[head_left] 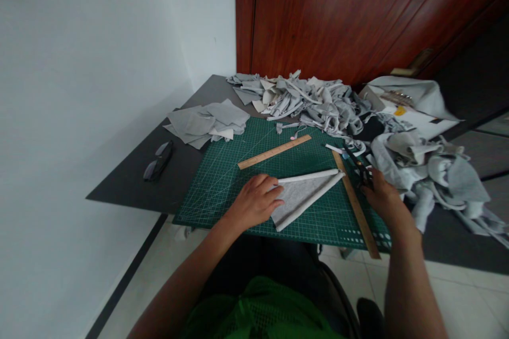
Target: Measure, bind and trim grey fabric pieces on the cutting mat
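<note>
A triangular piece of grey fabric (298, 198) lies on the green cutting mat (214, 180), with pale rolled or folded strips along its two long edges, meeting at a point on the right. My left hand (258, 200) holds its left end against the mat, with the fingers bent over the edge and that corner hidden. In my right hand (379, 190) is a pair of black scissors (361, 169), blades pointing away from me, right of the fabric's tip. Beneath that tip runs a long wooden ruler (356, 204). A shorter wooden ruler (274, 152) lies farther back on the mat.
Flat grey fabric pieces (207, 121) are stacked at the back left, near dark glasses (158, 161). A large heap of fabric scraps (310, 98) lies along the back. Bundled fabric (433, 169) and a white box (413, 111) stand right. A white wall (99, 63) borders the left.
</note>
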The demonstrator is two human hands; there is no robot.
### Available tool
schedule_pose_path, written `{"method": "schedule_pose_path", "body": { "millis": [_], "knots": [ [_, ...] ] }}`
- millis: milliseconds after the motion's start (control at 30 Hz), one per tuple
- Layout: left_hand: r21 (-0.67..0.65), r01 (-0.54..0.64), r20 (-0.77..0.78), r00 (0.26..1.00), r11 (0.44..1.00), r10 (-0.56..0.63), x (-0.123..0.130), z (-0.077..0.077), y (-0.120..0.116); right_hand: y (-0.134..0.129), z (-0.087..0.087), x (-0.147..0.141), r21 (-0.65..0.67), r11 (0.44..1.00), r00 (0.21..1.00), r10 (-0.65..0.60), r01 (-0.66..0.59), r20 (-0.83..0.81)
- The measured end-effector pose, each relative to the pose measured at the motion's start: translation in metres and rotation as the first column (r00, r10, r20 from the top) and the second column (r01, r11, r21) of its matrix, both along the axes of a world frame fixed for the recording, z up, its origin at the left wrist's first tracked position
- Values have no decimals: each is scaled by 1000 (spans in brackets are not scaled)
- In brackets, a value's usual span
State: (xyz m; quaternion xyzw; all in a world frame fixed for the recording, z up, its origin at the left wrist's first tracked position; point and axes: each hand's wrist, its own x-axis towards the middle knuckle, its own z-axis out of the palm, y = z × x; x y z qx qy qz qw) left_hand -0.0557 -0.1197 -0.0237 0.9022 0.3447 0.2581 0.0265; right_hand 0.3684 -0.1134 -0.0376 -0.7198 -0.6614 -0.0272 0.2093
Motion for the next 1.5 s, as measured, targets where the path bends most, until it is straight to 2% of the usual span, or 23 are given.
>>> {"method": "schedule_pose_path", "body": {
  "millis": [67,100,267,433,633,733,833,867,933,1000,1133,1333,1400,1500],
  "knots": [
    [-80,145,-3,989,986,-146,9,-2,-6,4,-3,-1,11,999,999,46,-46,-14],
    [-111,163,2,987,980,-163,14,-3,-8,6,-3,-4,10,997,997,70,-70,-21],
    [-192,56,34,998,980,-51,25,-4,-10,19,-4,-20,-24,988,987,153,-154,-56],
    [-239,-88,62,992,967,105,13,1,-1,26,-1,-25,-24,976,975,216,-217,-46],
    [-321,-68,41,995,945,86,-4,5,5,23,8,-13,-28,973,972,230,-229,38],
    [-328,-79,14,996,941,88,-13,4,10,15,16,-18,-21,968,966,253,-252,46],
    [-331,-55,21,998,942,66,-23,2,18,2,26,-45,40,962,963,269,-270,22],
    [-327,-36,31,998,944,49,-27,2,21,-3,29,-58,58,950,951,308,-307,-2],
    [-319,-10,47,999,948,26,-34,2,25,-12,33,-90,81,890,887,454,-448,-86],
    [-321,-11,46,999,947,28,-37,3,27,-20,34,-123,24,823,813,565,-568,-143],
    [-314,-46,50,997,948,65,-37,0,29,-28,34,-170,-92,792,797,601,-604,-57],
    [-220,-146,70,984,964,165,-29,-9,33,-43,37,-196,-171,766,778,628,-620,-6],
    [-166,-206,19,977,964,212,-27,-5,33,-48,37,-199,-159,759,770,638,-631,-15],
    [-69,-364,-99,929,929,356,-23,5,29,-49,35,-199,-148,699,713,698,-700,-74]
  ]
}}
